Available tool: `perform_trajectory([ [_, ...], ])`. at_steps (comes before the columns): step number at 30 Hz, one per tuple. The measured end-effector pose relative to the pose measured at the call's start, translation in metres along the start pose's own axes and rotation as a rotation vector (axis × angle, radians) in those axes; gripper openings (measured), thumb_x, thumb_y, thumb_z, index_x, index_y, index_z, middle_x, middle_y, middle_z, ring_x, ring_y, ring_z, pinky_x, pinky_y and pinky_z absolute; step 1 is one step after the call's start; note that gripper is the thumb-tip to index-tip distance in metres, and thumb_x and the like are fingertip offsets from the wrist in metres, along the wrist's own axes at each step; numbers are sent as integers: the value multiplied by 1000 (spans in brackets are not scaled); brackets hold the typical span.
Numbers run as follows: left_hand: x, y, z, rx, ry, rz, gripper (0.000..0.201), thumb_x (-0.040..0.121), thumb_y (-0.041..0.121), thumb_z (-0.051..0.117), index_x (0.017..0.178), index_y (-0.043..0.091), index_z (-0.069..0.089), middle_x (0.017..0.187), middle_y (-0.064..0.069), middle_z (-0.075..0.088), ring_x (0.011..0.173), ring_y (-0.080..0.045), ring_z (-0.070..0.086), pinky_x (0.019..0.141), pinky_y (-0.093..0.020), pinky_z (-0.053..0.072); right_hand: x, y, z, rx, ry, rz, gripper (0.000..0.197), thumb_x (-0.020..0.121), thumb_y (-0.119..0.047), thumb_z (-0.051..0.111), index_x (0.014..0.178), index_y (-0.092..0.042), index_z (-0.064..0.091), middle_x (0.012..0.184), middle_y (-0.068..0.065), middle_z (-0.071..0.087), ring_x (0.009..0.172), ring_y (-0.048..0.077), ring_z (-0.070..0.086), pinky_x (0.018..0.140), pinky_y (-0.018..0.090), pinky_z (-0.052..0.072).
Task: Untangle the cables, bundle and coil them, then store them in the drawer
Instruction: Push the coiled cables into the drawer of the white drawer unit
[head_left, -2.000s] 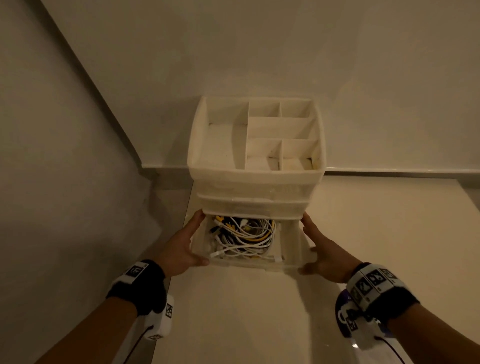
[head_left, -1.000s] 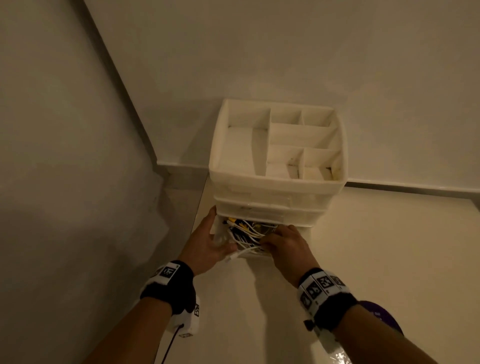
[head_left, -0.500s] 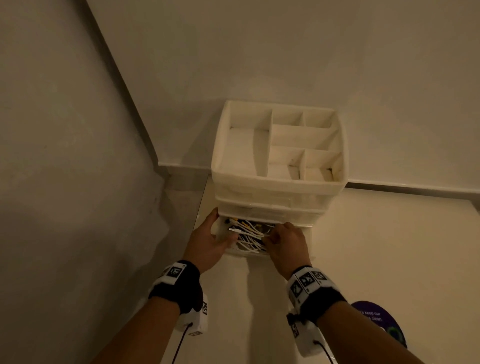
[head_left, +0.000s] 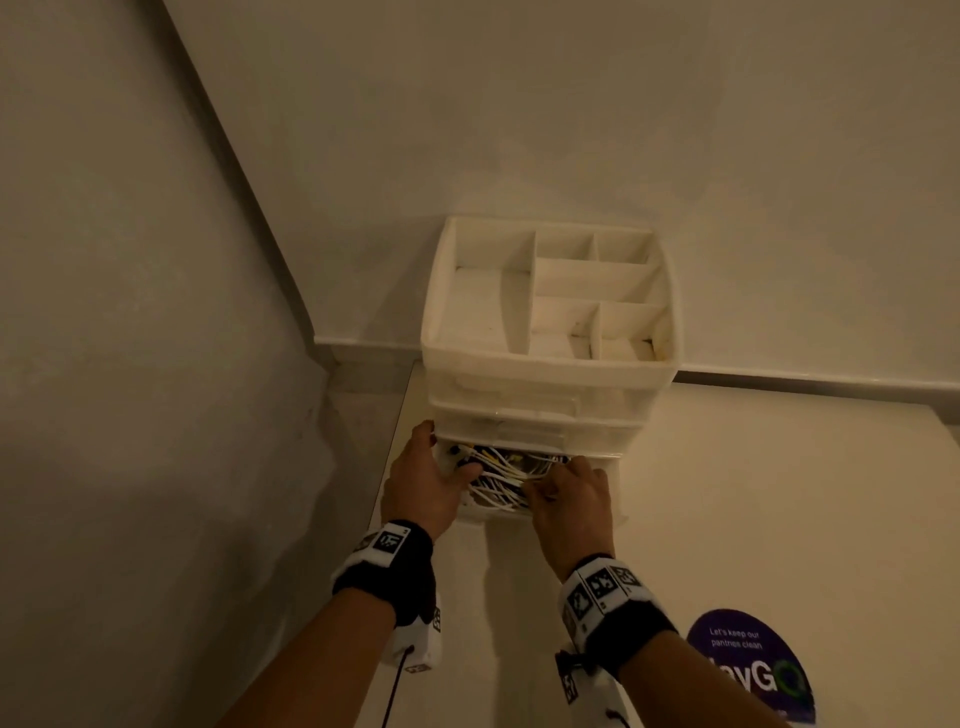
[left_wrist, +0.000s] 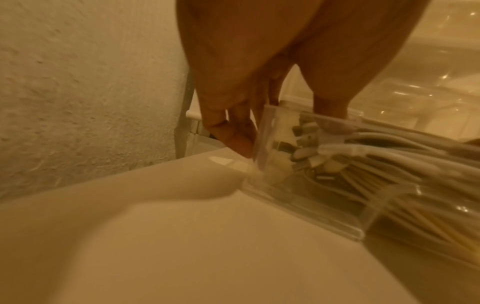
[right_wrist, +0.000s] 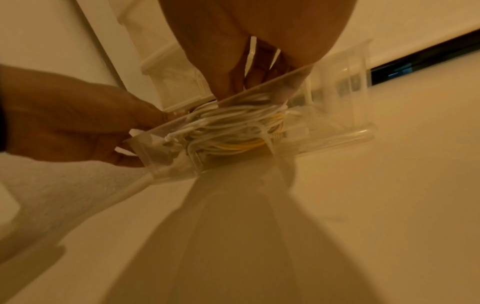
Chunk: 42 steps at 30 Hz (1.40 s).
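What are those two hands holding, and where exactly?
The left hand grips the clear drawer at its front left corner, thumb inside. The right hand reaches into the cables; its fingers' hold cannot be told.

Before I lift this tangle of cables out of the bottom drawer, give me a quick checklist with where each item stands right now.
1. Bottom drawer pulled out: ok.
2. Left hand steadying the drawer's left wall, thumb inside, fingers outside: ok.
3. Right hand gripping the cables: ok, its fingers curl into the bundle.
4. Cables free of each other: not ok, white and yellow strands are tangled.
5. Any connector caught under the drawer above: cannot tell.
6. Free countertop beside the organizer for laying them out: ok.
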<state>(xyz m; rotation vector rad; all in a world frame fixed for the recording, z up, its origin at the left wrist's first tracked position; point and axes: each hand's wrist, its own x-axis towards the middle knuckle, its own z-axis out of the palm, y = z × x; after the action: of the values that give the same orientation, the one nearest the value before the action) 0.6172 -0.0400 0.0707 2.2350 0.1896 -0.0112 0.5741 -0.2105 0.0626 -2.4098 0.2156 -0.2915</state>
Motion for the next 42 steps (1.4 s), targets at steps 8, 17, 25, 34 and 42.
perform_trajectory([
  [8,-1,-6,8,18,53,-12,54,76,38,78,121,22,52,121,-1,62,107,-25,59,81,-34,48,0,1,-11,-73,-147,-184,12,84,-21,71,77,-11,75,86,3,68,87,27,54,77,30,44],
  [17,2,-15,-33,-176,-354,133,97,67,46,84,145,40,27,144,20,39,128,-1,38,104,-31,37,3,53,-96,85,-151,104,75,69,-27,84,130,-16,43,130,0,45,123,23,43,100,39,41],
  [25,6,-23,-25,-132,-514,195,123,62,22,90,135,63,1,137,37,32,117,31,30,95,-14,43,21,62,-75,234,-485,139,125,59,-23,91,151,-29,5,144,-14,29,130,6,32,104,24,29],
  [34,14,-35,4,-190,-161,106,87,60,19,91,133,39,49,121,22,64,113,2,57,98,-23,47,21,55,-60,250,-186,229,92,65,-13,87,142,-24,38,141,-4,51,129,19,47,103,29,37],
  [42,8,-23,16,-178,-6,3,67,66,10,87,124,20,56,93,17,62,83,1,60,70,-3,44,18,53,-48,217,-82,295,73,73,-17,82,136,-20,45,129,3,61,119,25,56,98,32,42],
])
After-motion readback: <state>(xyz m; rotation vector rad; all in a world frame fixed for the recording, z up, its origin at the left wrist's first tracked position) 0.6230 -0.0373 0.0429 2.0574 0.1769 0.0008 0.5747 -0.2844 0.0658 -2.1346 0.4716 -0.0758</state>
